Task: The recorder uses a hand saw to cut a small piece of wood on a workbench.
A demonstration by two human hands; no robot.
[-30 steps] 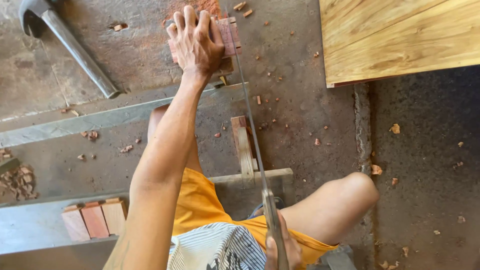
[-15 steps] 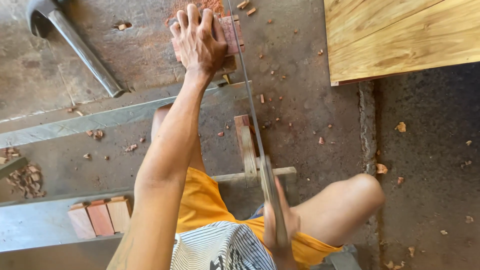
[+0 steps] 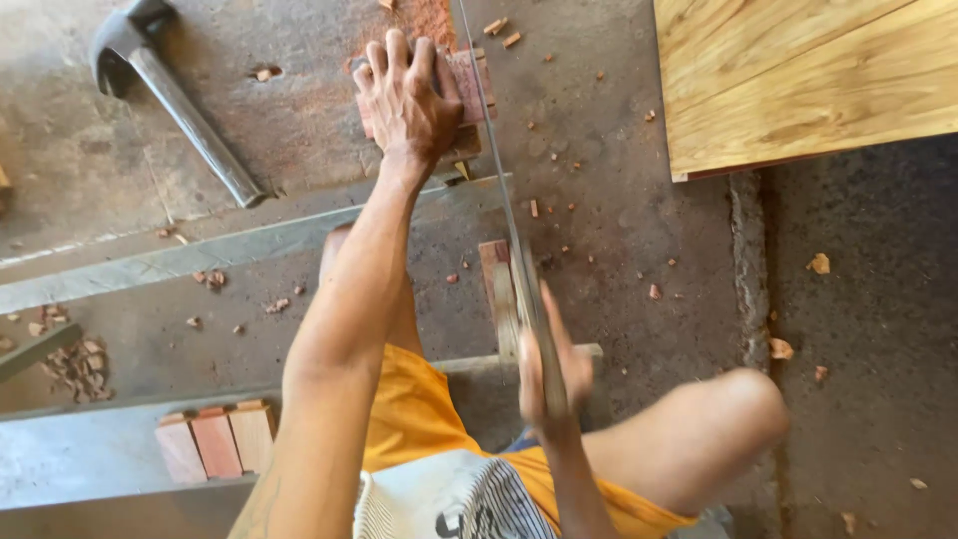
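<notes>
My left hand (image 3: 409,100) presses flat on a reddish wood block (image 3: 473,88) lying on a grey surface dusted with red sawdust. A long thin saw blade (image 3: 496,170) runs from the block's right edge down toward me. My right hand (image 3: 552,369) is closed around the saw's handle, blurred by motion, just above my lap. My knees in orange shorts show below.
A hammer (image 3: 175,100) lies at the upper left. A light wooden board (image 3: 798,80) fills the upper right. Three cut reddish blocks (image 3: 215,439) sit on a grey plank at lower left. A short wood piece (image 3: 499,289) and chips litter the floor.
My right hand has slid forward along the saw line, pushing the blade further through the block. The left hand stays pressed on the block.
</notes>
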